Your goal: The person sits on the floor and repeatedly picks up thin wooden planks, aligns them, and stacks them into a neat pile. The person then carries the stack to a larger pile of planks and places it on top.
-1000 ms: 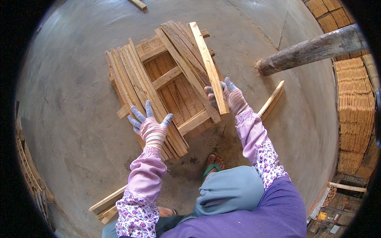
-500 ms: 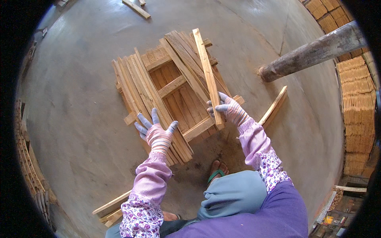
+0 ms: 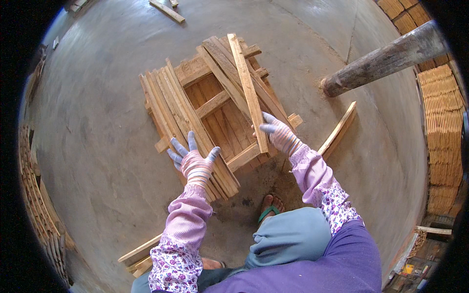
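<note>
In front of me on the floor lies a stack of wooden slats laid over crosspieces, with a gap down its middle. My gloved left hand (image 3: 194, 158) rests with fingers spread on the row of slats (image 3: 178, 107) at the left. A single pale wooden slat (image 3: 244, 83) slants over the right-hand slats (image 3: 222, 73). My gloved right hand (image 3: 279, 133) grips this slat near its close end, thumb and fingers on either side. Some of those fingers are hidden behind the wood. Through the gap show a crosspiece (image 3: 214, 104) and lower boards (image 3: 215, 124).
To the right a loose slat (image 3: 339, 128) lies on the concrete floor (image 3: 97, 132), near a thick post (image 3: 386, 59). More wood pieces (image 3: 139, 255) lie by my left forearm, and others (image 3: 167, 11) at the far side. Stacked ridged tan pieces (image 3: 441, 136) stand at the right edge.
My right hand has moved the pale slat a little to the left, over the right-hand slats. My left hand has stayed on the left row.
</note>
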Tool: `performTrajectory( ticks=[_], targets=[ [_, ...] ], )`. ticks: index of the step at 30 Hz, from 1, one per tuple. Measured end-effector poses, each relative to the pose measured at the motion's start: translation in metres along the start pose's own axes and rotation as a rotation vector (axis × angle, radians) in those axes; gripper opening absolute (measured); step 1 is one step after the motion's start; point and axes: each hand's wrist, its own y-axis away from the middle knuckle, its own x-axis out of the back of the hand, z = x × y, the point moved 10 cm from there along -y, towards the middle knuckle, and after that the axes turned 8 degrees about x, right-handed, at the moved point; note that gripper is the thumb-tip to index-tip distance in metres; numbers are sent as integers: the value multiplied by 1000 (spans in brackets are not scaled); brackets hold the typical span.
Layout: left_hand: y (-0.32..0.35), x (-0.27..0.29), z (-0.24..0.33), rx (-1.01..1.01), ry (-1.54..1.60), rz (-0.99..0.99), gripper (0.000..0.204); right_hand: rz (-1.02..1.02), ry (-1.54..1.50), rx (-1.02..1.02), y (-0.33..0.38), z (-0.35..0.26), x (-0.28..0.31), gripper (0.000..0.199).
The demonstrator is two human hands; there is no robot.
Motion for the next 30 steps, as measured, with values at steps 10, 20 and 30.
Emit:
performTrajectory(
  ticks=[10,20,30],
  targets=[
    [1,3,-4,24,14,-9,113,181,1104,-42,9,-41,-19,82],
    [4,-2,6,12,-43,-6,115,223,922,-51,2,-24,5,56],
    [1,4,5,13,-63,34,112,297,-132,-39,25,-15,11,64]
  ],
)
